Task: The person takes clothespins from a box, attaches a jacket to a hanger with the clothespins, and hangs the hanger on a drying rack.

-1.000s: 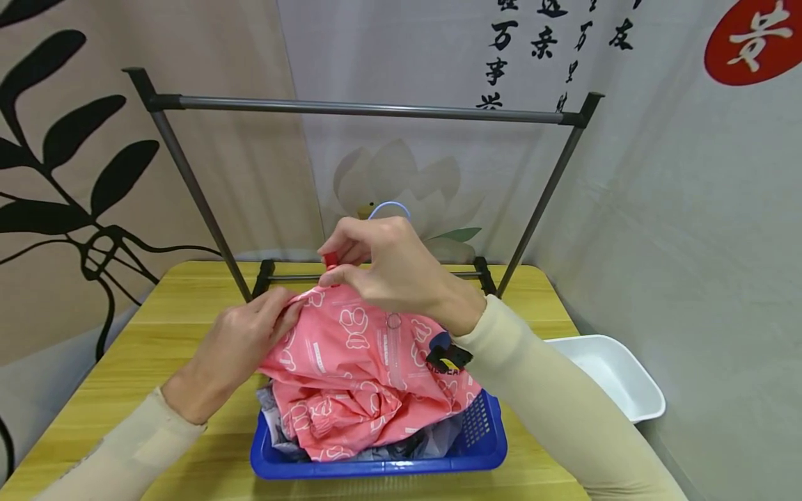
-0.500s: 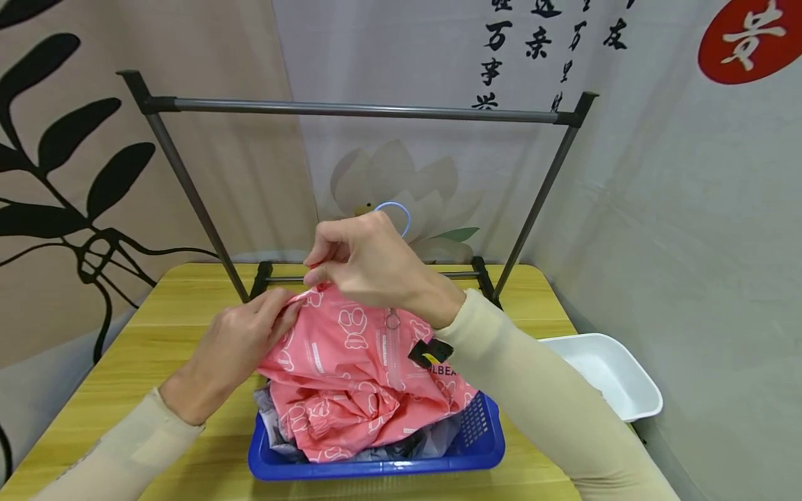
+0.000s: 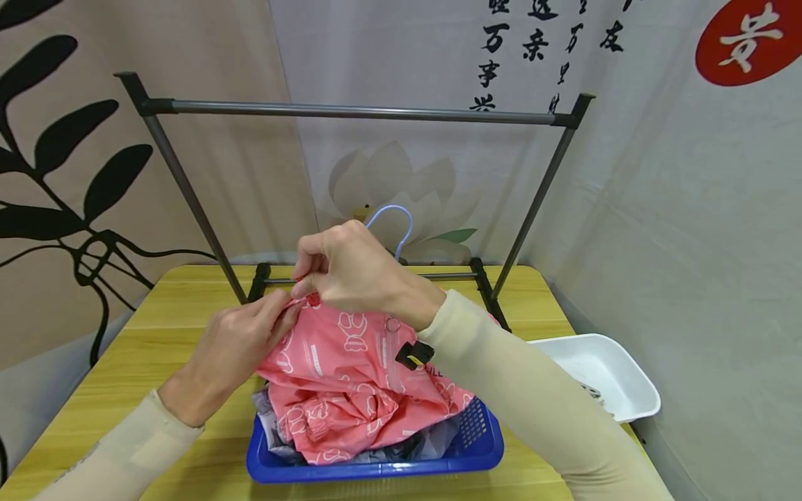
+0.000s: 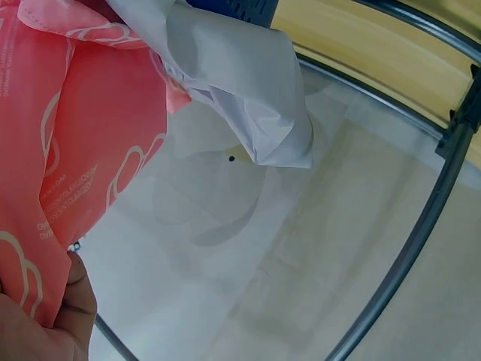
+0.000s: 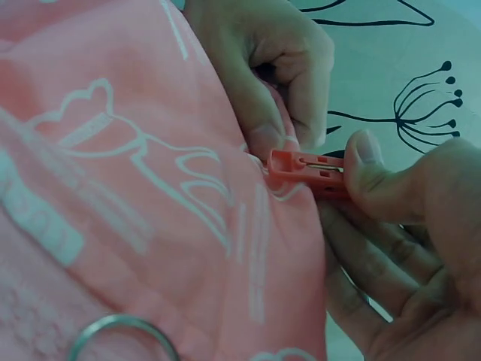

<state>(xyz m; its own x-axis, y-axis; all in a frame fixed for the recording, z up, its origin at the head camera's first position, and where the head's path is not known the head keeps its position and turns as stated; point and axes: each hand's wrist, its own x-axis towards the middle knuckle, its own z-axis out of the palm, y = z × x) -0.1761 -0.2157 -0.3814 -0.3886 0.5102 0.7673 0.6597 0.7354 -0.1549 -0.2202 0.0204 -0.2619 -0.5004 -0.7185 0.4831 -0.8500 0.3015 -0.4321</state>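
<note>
The pink printed garment point(image 3: 351, 376) lies bunched over the blue basket point(image 3: 376, 472), its upper edge raised. My left hand point(image 3: 232, 348) pinches that edge at its left corner; in the left wrist view the hand point(image 4: 56, 323) grips the pink cloth point(image 4: 98, 143). Close beside it, my right hand point(image 3: 370, 275) is at the same edge. In the right wrist view the right hand point(image 5: 421, 226) pinches a red clip point(image 5: 308, 169) between thumb and fingers, its end against the cloth next to the left hand point(image 5: 263, 68). A pale blue hanger hook point(image 3: 410, 226) rises behind the right hand.
A grey metal rack point(image 3: 351, 111) stands behind the basket on the wooden table point(image 3: 156, 348). At the right is a white tray point(image 3: 626, 376) holding small items. Grey clothes point(image 3: 269, 417) fill the basket under the pink garment. A printed curtain hangs behind.
My right hand has moved left and slightly down along the garment's top edge with the red clip, close to the left hand. More of the hanger hook shows. The left hand has hardly moved.
</note>
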